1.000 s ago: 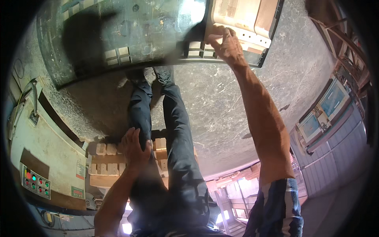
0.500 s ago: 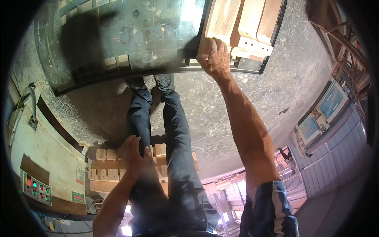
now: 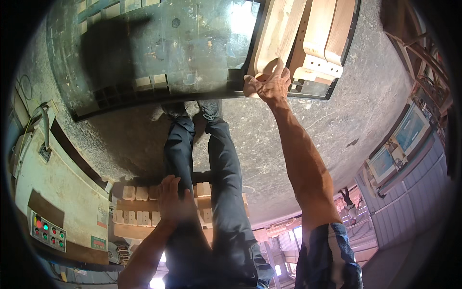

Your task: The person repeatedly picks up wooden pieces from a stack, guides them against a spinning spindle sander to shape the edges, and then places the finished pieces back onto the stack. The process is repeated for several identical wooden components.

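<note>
My right hand (image 3: 270,83) is at the near end of a long, pale wooden piece (image 3: 279,26) with a curved end, its fingers spread and touching it; what lies under the palm is hidden. More wooden pieces (image 3: 322,29), some with drilled holes, lie beside it on a dark-rimmed section of a worn greenish table (image 3: 183,43). My left hand (image 3: 174,197) rests on my left thigh, fingers loosely stretched and holding nothing.
Rows of small wooden blocks (image 3: 134,216) sit by my legs (image 3: 224,183). A pale machine housing (image 3: 62,178) with a button panel (image 3: 47,231) stands left. Framed panes (image 3: 409,127) and timber framing (image 3: 418,58) are at right. A distant person (image 3: 350,207) shows at lower right.
The table sits lower in the view. My right hand has come down and slightly left, its fingers spreading, and the left wooden piece shows further toward me. My left hand stays on my thigh.
</note>
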### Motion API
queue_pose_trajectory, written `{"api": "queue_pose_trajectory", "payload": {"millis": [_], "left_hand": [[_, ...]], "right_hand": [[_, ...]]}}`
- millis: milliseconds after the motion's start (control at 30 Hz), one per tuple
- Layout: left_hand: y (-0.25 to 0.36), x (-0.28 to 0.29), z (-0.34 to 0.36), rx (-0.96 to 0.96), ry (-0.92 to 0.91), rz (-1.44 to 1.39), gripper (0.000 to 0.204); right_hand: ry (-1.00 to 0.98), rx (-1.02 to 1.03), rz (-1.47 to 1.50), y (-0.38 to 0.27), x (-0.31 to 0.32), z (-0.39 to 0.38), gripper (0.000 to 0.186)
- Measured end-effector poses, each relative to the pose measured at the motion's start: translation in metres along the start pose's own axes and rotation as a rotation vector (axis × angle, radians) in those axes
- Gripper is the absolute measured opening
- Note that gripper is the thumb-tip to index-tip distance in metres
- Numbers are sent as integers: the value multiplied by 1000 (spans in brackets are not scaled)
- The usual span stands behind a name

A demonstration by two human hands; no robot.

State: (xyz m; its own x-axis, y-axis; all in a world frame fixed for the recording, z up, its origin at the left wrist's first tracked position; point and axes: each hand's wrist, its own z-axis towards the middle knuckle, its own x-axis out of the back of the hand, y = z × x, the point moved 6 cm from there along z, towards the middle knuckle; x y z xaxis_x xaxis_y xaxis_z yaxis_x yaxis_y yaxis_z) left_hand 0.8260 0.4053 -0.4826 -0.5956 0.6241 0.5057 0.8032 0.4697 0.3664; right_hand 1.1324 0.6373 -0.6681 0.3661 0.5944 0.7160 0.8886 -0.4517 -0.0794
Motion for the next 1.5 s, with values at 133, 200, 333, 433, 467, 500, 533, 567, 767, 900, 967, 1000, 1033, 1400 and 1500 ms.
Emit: {"api": "queue_pose_trajectory", "payload": {"millis": [133, 200, 333, 433, 467, 500, 533, 567, 767, 900, 967, 1000, 1033, 1400, 1500], "left_hand": [[1, 4, -2, -30, 47, -30, 41], [1, 6, 0, -49, 64, -37, 41], [0, 6, -3, -77, 46, -41, 44], [2, 5, -8, -90, 71, 14, 50], [8, 9, -9, -92, 78, 40, 53], [14, 16, -12, -32, 52, -58, 57], [26, 22, -20, 30, 34, -157, 61], [42, 27, -24, 68, 2, -258, 65], [178, 123, -58, -208, 59, -1170, 83], [192, 163, -125, -345, 321, -1078, 83], [179, 174, -165, -202, 341, -1174, 79], [169, 176, -180, -152, 330, -1106, 77], [155, 174, -195, -89, 340, -1045, 76], [70, 262, -335, 26, 382, -1259, 74], [43, 282, -374, -218, 498, -1387, 75]], "right_hand": [[60, 19, -36, -4, 2, 1, 109], [14, 27, 16, -7, 6, -2, 105], [-25, 141, 205, -12, 25, -27, 112], [-359, 74, 791, -36, 49, -64, 122], [-316, 119, 915, -43, 64, -78, 124], [-434, 45, 869, -65, 94, -100, 124], [-554, -21, 817, -89, 125, -126, 124], [-519, -5, 903, -89, 139, -140, 122], [-728, -46, 1121, -93, 191, -256, 107], [-799, -73, 1203, -114, 205, -344, 107], [-858, -40, 1158, -135, 213, -386, 98], [-867, -26, 1127, -147, 223, -409, 90], [-909, 28, 1116, -159, 226, -426, 68], [-1073, 480, 848, -262, 227, -604, 43], [-1002, 580, 772, -298, 225, -645, 42]]}}
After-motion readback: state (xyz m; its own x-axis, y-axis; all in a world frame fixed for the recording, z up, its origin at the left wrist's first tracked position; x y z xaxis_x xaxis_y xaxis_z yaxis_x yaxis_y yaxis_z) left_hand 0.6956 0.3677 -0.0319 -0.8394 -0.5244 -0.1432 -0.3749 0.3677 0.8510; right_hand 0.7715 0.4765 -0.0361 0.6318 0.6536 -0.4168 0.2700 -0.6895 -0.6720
